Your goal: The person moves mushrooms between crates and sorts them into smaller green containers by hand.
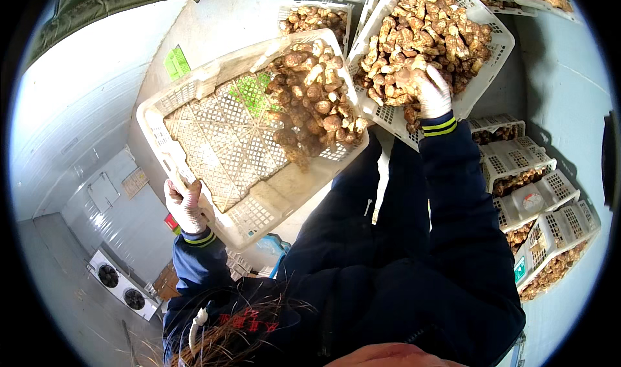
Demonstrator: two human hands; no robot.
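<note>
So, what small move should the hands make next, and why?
Perhaps the right hand should gently level the mushrooms in the fuller crate: it rests on that heap, while the left hand is busy gripping the rim of the other crate.

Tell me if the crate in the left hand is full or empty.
Partly full. Brown mushrooms crowd the right end of the white crate, while its lattice bottom lies bare nearer the left hand.

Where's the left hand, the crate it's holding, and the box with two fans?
Left hand (187, 208): head view, on the glove.
Crate (210, 148): head view, bare mesh bottom.
Fan box (121, 287): head view, casing between the fans.
</note>
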